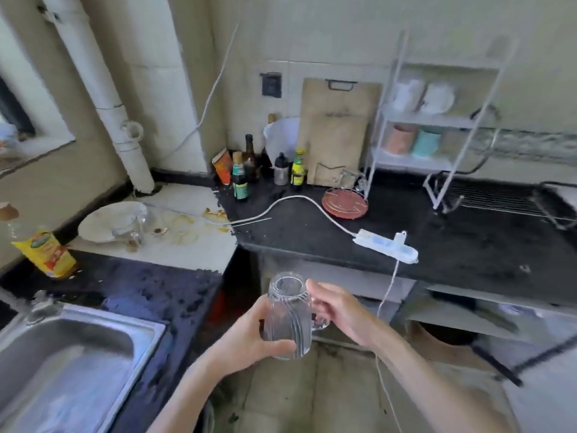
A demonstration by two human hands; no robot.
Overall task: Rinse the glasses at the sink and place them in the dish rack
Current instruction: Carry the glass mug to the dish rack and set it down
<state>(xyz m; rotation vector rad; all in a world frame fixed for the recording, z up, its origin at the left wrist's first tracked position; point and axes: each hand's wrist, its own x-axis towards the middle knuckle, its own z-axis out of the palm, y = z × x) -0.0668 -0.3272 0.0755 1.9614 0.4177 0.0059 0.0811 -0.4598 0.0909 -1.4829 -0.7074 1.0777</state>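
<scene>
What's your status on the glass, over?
Both hands on glass mug: left hand round body, right hand at handle. Sink left, dish rack far right. Power strip between.

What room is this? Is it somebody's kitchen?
Yes, it looks like a small home kitchen. There is a steel sink on the left, sauce bottles and a wooden cutting board against the wall, and a white rack holding dishes and cups.

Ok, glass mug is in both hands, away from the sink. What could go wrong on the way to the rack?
1. The glass mug may be wet; it could slip from the left hand over hard floor.
2. The route to the dish rack passes the power strip: drips there are a hazard.
</scene>
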